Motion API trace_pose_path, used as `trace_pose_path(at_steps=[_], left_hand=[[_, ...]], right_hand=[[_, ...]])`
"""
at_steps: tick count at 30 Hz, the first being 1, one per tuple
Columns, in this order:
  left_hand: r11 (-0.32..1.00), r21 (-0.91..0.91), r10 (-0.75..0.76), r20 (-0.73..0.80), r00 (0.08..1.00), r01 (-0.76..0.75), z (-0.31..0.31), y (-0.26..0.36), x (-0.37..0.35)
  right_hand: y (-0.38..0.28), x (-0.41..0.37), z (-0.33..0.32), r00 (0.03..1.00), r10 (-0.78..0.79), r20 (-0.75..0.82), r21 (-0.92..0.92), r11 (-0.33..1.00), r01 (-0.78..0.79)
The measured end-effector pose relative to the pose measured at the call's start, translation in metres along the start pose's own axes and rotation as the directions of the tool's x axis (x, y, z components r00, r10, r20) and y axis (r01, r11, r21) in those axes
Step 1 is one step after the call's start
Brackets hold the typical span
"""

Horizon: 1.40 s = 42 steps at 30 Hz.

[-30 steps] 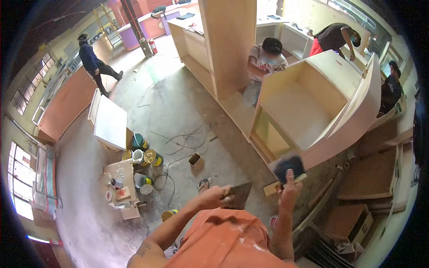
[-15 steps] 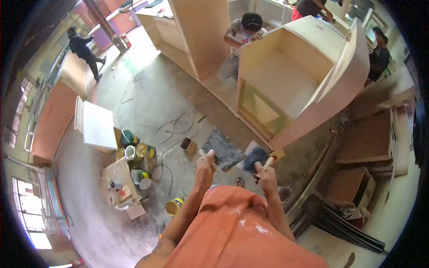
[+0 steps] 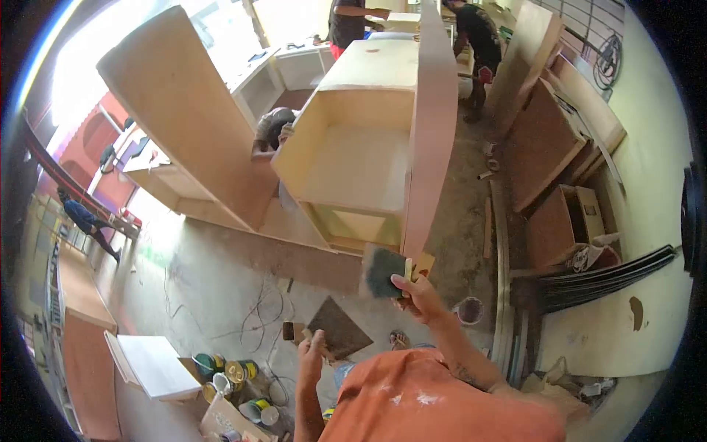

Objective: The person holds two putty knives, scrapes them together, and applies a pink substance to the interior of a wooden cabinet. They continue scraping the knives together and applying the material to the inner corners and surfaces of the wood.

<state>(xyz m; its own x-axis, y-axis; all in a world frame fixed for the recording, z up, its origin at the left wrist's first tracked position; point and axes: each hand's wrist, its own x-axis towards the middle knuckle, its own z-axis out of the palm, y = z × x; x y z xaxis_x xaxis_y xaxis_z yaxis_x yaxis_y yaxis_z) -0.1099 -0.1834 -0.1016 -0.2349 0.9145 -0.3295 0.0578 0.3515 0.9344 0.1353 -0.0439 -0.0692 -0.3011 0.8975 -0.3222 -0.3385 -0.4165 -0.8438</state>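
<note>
My left hand [image 3: 311,353] is closed around the handle of a dark square putty board [image 3: 340,328], held low over the floor in front of my legs. In my right hand [image 3: 421,298] is a broad putty knife [image 3: 384,272] with a dark greenish blade and a pale handle. Its blade is raised and overlaps the bottom corner of the wooden cabinet [image 3: 361,158] in this view. The two tools are apart. A small block with a dark end [image 3: 289,331] shows just left of the board.
Paint cans [image 3: 236,370] stand by a white-topped unit [image 3: 155,365] at lower left. Cables [image 3: 258,309] cross the floor. One person [image 3: 274,132] crouches behind the cabinet; others [image 3: 479,44] work farther back. Long strips [image 3: 604,283] and boxes [image 3: 578,214] line the right side.
My view has swung to the right. The putty knife in my right hand has risen toward the cabinet, and the board in my left hand has dropped lower and away from it.
</note>
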Motion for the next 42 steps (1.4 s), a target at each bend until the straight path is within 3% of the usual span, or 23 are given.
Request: trace_pose_path(at_steps=[3, 4, 5, 6, 10, 11, 12, 14, 16, 18, 19, 21, 22, 24, 26, 28, 31, 33, 36, 38, 39, 40, 42], left_hand=[[0.927, -0.34, 0.023, -0.368, 0.929, -0.157, 0.001, 0.005, 0.002], [0.929, -0.337, 0.025, -0.362, 0.932, -0.156, 0.007, 0.011, 0.002], [0.784, -0.613, -0.123, -0.313, 0.942, -0.102, 0.016, 0.023, 0.001], [0.561, -0.826, -0.245, -0.224, 0.943, -0.051, 0.02, 0.03, 0.003], [0.365, -0.92, -0.303, 0.028, 0.953, 0.143, 0.018, -0.003, 0.0], [0.336, -0.912, -0.034, 0.238, 0.971, 0.235, 0.02, -0.001, -0.006], [0.338, -0.909, -0.031, 0.246, 0.969, 0.242, 0.025, -0.008, -0.008], [-0.228, -0.773, 0.21, 0.555, 0.805, 0.592, 0.035, -0.023, -0.009], [-0.127, -0.807, 0.093, 0.57, 0.816, 0.577, 0.044, -0.015, -0.009], [-0.004, -0.826, -0.018, 0.563, 0.826, 0.563, 0.053, 0.012, -0.006], [0.211, -0.864, -0.248, 0.406, 0.88, 0.458, 0.064, 0.043, -0.007], [0.641, -0.704, -0.498, -0.08, 0.863, 0.305, 0.084, 0.085, -0.01], [0.652, -0.69, -0.489, -0.066, 0.87, 0.314, 0.071, 0.065, -0.006], [-0.079, -0.789, 0.109, 0.6, 0.792, 0.609, 0.029, 0.0, 0.012], [-0.013, -0.694, 0.249, 0.695, 0.674, 0.72, 0.034, 0.0, 0.019], [0.63, -0.601, -0.071, 0.587, 0.806, 0.493, 0.043, 0.015, 0.015], [0.612, -0.674, -0.059, 0.484, 0.873, 0.414, 0.036, -0.004, 0.033], [0.691, -0.713, -0.025, 0.14, 0.99, 0.118, 0.05, 0.019, 0.029], [0.876, -0.477, 0.04, -0.078, 0.996, -0.072, 0.052, 0.041, 0.002], [0.97, -0.239, 0.043, 0.0, 0.999, -0.042, 0.036, 0.031, 0.002], [0.965, 0.236, 0.058, 0.238, 0.969, -0.116, 0.029, 0.023, 0.004], [0.732, 0.624, -0.041, 0.44, 0.897, -0.273, 0.029, 0.027, 0.001], [0.591, 0.666, -0.056, 0.596, 0.801, -0.455, 0.027, 0.024, -0.009]], right_hand=[[0.037, 0.017, -0.018, 0.98, 0.109, 0.166, 0.309, 0.938, -0.157], [0.075, 0.036, -0.031, 0.998, -0.05, 0.039, -0.46, 0.886, 0.062], [0.1, 0.041, -0.038, 0.968, -0.246, 0.059, -0.959, 0.256, 0.124], [0.11, 0.033, -0.04, 0.966, -0.253, 0.055, -0.958, 0.259, 0.123], [0.09, -0.001, -0.023, 0.995, 0.024, -0.099, -0.727, 0.681, -0.089], [0.081, -0.007, -0.017, 0.989, 0.134, -0.066, -0.442, 0.885, -0.149], [0.078, -0.009, -0.014, 0.976, 0.22, 0.001, -0.104, 0.97, -0.219], [0.083, -0.006, -0.013, 0.959, 0.265, 0.102, 0.226, 0.932, -0.282], [0.087, -0.009, -0.005, 0.946, 0.247, 0.211, 0.539, 0.778, -0.323], [0.086, -0.024, 0.012, 0.843, 0.198, 0.5, -0.137, 0.979, -0.149], [0.063, -0.03, 0.015, 0.601, 0.266, 0.754, -0.285, 0.956, -0.066], [0.066, -0.027, 0.015, 0.75, 0.148, 0.645, -0.071, 0.988, -0.134], [0.066, -0.021, 0.014, 0.861, 0.068, 0.505, 0.139, 0.977, -0.159], [0.067, -0.013, 0.008, 0.965, 0.05, 0.258, 0.297, 0.946, -0.129], [0.08, -0.017, 0.01, 0.943, -0.016, 0.332, 0.002, 1.0, 0.016], [0.029, -0.07, 0.036, 0.801, 0.125, 0.585, -0.349, 0.931, 0.11], [0.04, -0.081, 0.033, 0.803, 0.113, 0.585, -0.191, 0.982, 0.001], [0.052, -0.08, 0.024, 0.994, -0.026, 0.107, -0.042, 0.999, 0.03], [0.054, -0.089, 0.022, 0.982, -0.019, -0.188, 0.145, 0.988, 0.047], [0.057, -0.097, 0.017, 0.974, 0.016, -0.228, 0.089, 0.996, 0.005], [0.068, -0.096, 0.01, 0.944, -0.044, -0.326, -0.077, 0.997, 0.02], [0.06, -0.095, 0.007, 0.944, -0.054, -0.326, -0.086, 0.996, 0.027], [0.038, -0.092, -0.003, 0.824, -0.138, -0.549, 0.052, 0.979, 0.199]])
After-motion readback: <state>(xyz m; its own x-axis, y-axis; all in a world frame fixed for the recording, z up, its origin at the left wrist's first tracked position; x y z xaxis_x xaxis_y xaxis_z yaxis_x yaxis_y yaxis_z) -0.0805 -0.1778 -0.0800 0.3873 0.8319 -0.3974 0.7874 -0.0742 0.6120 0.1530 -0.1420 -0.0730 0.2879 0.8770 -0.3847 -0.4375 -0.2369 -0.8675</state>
